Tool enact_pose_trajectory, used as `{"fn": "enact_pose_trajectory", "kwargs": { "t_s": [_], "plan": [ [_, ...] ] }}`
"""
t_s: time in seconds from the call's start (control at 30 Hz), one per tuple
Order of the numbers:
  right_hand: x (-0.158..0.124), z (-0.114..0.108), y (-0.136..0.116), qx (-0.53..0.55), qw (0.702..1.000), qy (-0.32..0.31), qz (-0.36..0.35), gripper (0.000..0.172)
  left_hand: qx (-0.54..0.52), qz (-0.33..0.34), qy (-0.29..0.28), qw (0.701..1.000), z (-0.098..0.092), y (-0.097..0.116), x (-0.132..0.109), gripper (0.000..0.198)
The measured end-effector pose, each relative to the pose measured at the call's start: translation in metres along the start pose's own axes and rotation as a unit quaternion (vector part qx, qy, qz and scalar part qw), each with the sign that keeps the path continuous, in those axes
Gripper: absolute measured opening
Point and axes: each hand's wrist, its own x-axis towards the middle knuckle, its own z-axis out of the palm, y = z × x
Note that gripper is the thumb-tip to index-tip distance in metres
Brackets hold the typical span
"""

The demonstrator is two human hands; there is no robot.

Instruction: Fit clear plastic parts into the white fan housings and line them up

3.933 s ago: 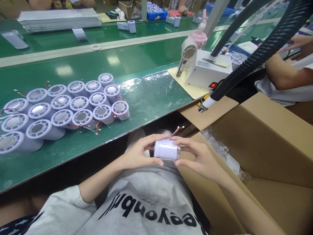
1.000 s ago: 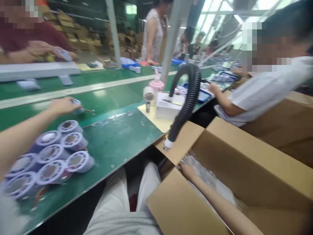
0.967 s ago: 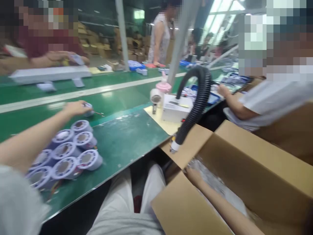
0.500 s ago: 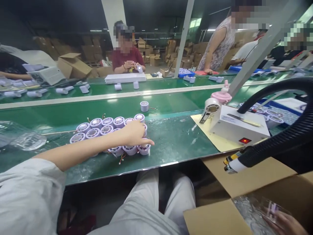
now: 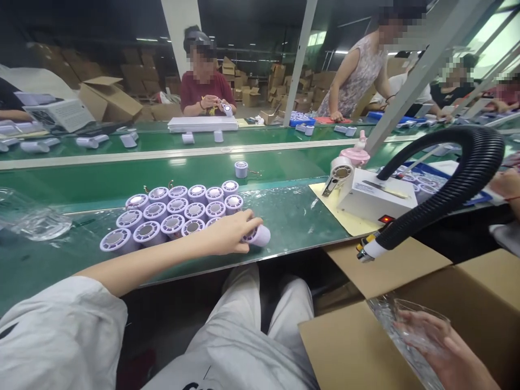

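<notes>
My left hand [image 5: 231, 234] is closed around a lilac round fan housing [image 5: 261, 236], tipped on its side just above the green worktop [image 5: 288, 216]. Beside and behind my wrist stand rows of similar lilac housings [image 5: 155, 210] with round grilled tops, packed closely together. My forearm hides part of the front row. Low on the right, my right hand [image 5: 447, 346] grips a clear plastic cup-like piece [image 5: 426, 319] over an open cardboard box [image 5: 337, 346]. More clear plastic [image 5: 382, 314] shows inside that box.
One lilac housing [image 5: 241, 169] with wires stands on the green conveyor. A white machine [image 5: 376, 195] with a red-lit switch and black hose [image 5: 430, 216] is at right. Clear plastic pieces [image 5: 44, 222] lie at left. Co-workers [image 5: 209, 92] work across the line.
My left hand has come nearer the table's front edge, with a lilac housing now tipped in its grasp. My right hand has risen with the clear piece. The view has shifted slightly.
</notes>
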Motion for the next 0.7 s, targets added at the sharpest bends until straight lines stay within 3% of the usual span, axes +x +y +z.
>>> {"fn": "enact_pose_trajectory", "kwargs": {
  "t_s": [0.1,0.17,0.23,0.33,0.43,0.53,0.6,0.7],
  "plan": [
    [-0.003,0.018,-0.022,0.176,0.983,-0.03,0.036,0.033,0.019,0.133,0.006,0.991,0.01,0.0,0.005,0.046],
    [-0.005,0.028,-0.033,0.18,0.981,-0.067,0.011,0.036,0.009,0.166,0.011,0.986,0.015,0.004,0.01,0.046],
    [-0.009,0.037,-0.041,0.163,0.98,-0.109,-0.033,0.039,-0.014,0.12,0.062,0.991,0.017,0.012,0.013,0.05],
    [-0.019,0.052,-0.053,0.119,0.973,-0.162,-0.112,0.04,-0.024,-0.061,0.127,0.99,0.016,0.026,0.014,0.07],
    [-0.03,0.071,-0.075,-0.003,0.96,-0.202,-0.193,0.04,-0.081,-0.165,0.035,0.982,0.016,0.036,0.016,0.064],
    [-0.038,0.092,-0.101,-0.165,0.928,-0.215,-0.256,0.044,-0.17,-0.153,-0.021,0.973,0.02,0.041,0.017,0.044],
    [-0.039,0.104,-0.114,-0.236,0.896,-0.194,-0.321,0.045,-0.273,-0.101,-0.03,0.956,0.024,0.045,0.015,0.055],
    [-0.038,0.114,-0.129,-0.303,0.837,-0.144,-0.431,0.046,-0.424,-0.023,-0.049,0.904,0.032,0.055,0.008,0.093]
  ]
}}
